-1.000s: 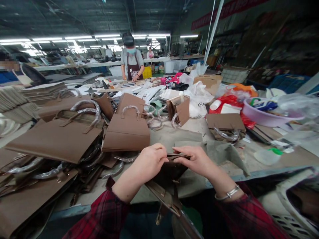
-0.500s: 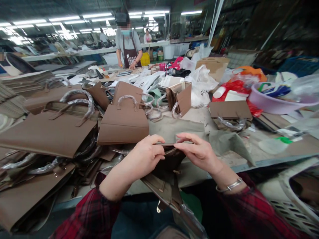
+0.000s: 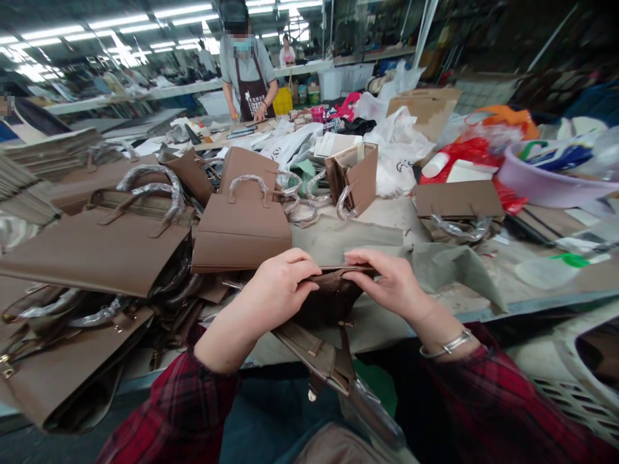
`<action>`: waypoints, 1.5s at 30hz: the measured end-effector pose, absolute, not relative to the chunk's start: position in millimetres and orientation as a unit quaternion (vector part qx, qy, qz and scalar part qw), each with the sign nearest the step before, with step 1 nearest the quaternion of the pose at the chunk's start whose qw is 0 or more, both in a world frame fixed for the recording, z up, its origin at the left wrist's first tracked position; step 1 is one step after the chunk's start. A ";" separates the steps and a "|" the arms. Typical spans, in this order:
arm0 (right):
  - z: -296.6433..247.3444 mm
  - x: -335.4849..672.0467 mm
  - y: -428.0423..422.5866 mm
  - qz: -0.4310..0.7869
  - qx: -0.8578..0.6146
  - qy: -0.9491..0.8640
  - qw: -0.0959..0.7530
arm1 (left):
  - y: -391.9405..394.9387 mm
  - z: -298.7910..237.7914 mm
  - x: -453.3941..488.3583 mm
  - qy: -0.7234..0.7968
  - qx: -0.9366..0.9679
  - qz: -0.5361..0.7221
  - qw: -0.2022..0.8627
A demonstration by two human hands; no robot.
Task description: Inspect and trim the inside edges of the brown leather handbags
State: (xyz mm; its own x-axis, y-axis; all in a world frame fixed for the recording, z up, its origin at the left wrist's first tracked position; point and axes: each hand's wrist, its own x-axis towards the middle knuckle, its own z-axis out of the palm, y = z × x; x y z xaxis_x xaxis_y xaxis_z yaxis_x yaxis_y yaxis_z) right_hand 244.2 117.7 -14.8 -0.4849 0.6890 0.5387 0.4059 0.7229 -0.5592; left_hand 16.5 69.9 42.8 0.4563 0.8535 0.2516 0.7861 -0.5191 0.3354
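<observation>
Both my hands hold a dark brown leather handbag (image 3: 329,303) at the near table edge. My left hand (image 3: 275,290) is closed on the bag's upper edge from the left. My right hand (image 3: 389,283) pinches the same edge from the right, fingers pressed together. A strap with a metal fitting (image 3: 333,367) hangs from the bag toward my lap. Red plaid sleeves cover both my arms, and a silver bracelet (image 3: 447,345) sits on my right wrist.
Flat brown handbags (image 3: 242,225) with plastic-wrapped handles pile up left and centre on the table (image 3: 483,306). A grey cloth (image 3: 449,264), a pink basin (image 3: 546,183), white bags and a cardboard box lie right. A person in an apron (image 3: 249,71) stands across. A white crate (image 3: 575,374) sits lower right.
The view has tilted down a little, so the table shifted up in the picture. My hands keep their grip on the bag's edge, with the fingers slightly rearranged.
</observation>
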 end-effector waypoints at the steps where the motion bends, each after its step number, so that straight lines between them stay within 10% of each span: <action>1: -14.4 243.6 118.5 0.176 -0.319 -0.846 0.388 | 69.7 42.2 16.5 0.483 0.850 0.193 0.082; 12: -15.9 243.0 119.1 0.181 -0.295 -0.840 0.419 | 53.3 55.4 2.0 0.495 0.867 0.048 0.030; 45: 0.6 240.2 120.1 0.274 -0.317 -0.831 0.367 | 71.3 32.6 8.8 0.620 0.741 0.254 0.047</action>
State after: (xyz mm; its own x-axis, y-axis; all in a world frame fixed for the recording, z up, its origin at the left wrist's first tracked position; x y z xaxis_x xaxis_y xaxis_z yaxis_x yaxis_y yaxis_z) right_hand 240.2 120.1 0.6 -0.5299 0.7273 0.4362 0.3255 0.6493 -0.6873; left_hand 8.8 71.3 32.6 0.1037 0.9425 0.3176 0.8946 -0.2279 0.3844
